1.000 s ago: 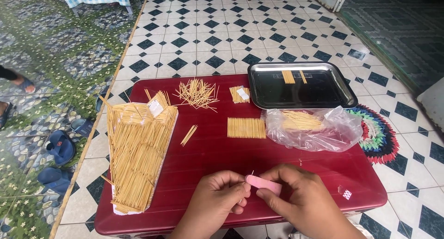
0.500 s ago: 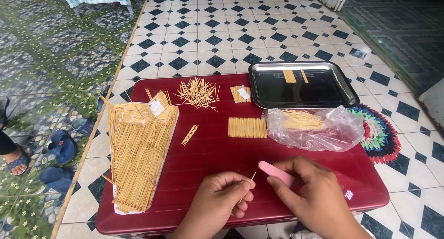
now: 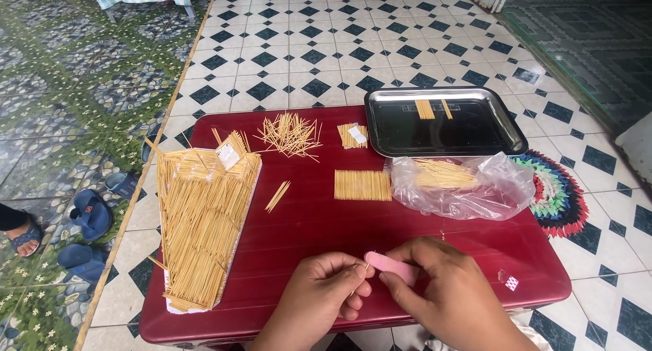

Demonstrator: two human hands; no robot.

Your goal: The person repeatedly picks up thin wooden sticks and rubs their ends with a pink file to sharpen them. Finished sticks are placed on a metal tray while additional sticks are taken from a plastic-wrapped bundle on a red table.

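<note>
Over the near edge of the red surface, the left hand pinches a thin, light, easily snapped wooden stick near its tip, best held close, while the right hand closes its grip on a small, stiff pink sanding block.

1. Both hands, the left hand and the right hand, are bare: no gloves, rings or bands show.
2. The wrists and the visible parts of the forearms carry no sleeve, watch or bracelet.
3. The fingers have short, plain, unpainted nails.
</note>
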